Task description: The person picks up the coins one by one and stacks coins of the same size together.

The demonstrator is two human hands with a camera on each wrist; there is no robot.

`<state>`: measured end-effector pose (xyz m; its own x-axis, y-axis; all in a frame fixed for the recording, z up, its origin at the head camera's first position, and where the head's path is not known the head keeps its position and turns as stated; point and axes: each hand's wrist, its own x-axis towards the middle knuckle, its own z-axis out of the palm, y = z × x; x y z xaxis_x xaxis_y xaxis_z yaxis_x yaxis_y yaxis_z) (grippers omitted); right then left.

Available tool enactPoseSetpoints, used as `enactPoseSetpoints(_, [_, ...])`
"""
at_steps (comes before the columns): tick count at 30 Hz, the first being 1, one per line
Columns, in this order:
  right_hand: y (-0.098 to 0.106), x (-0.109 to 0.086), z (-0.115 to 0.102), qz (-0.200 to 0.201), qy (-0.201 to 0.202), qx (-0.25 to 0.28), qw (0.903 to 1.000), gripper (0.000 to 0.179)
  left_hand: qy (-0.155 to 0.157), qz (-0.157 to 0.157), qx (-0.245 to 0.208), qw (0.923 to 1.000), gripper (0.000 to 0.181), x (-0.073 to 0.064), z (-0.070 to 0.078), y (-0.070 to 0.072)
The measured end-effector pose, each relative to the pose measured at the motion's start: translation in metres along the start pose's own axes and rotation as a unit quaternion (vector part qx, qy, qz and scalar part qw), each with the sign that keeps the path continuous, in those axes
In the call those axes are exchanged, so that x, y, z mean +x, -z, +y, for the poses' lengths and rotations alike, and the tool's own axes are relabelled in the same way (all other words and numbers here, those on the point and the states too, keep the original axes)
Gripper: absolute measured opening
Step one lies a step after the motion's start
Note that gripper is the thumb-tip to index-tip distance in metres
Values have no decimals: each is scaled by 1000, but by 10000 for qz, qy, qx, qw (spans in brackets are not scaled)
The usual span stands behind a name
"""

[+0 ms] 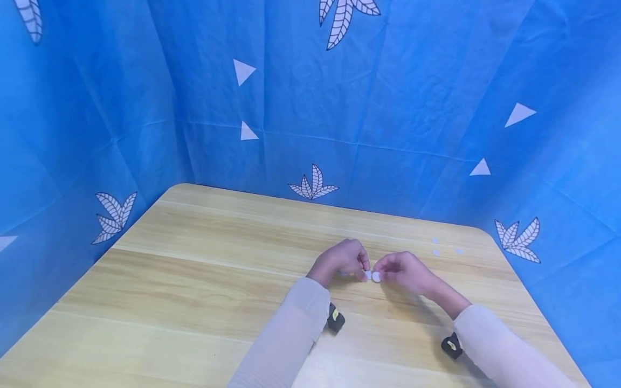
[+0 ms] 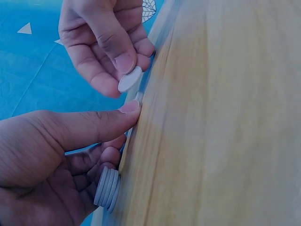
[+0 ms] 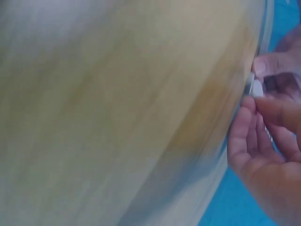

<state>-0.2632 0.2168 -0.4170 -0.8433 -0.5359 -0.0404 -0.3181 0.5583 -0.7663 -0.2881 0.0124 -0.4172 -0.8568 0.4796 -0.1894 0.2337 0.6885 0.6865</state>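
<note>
So a round white disc point(image 1: 376, 276) is pinched between the right hand's point(image 1: 406, 273) thumb and fingers, over the wood-grain table point(image 1: 184, 302). Just beside it, a second disc point(image 1: 368, 275) is clamped in the left hand's point(image 1: 345, 256) fingertips. A stack of discs point(image 2: 107, 188) is parked by the left palm, and three small white pieces point(image 1: 436, 253) are scattered farther off, toward the right corner.

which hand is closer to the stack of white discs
Left. The left hand is close beside the stack of white discs; the right hand is farther off, across from the left hand, pinching a single disc.
</note>
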Motion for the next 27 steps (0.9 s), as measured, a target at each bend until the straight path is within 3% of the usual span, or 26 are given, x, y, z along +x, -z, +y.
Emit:
enactPoseSetpoints(6, [-6, 1, -8, 331, -754, 740, 9939, 20, 12, -35, -92, 10000, 16, 0, 0, 0])
enactPoseSetpoints(10, [-8, 4, -13, 519, -1182, 861, 9879, 20, -40, -12, -2, 10000, 17, 1, 0, 0])
enactPoseSetpoints(27, [-12, 6, -18, 612, -1658, 1659, 9702, 23, -16, 9, -102, 9999, 18, 1, -2, 0])
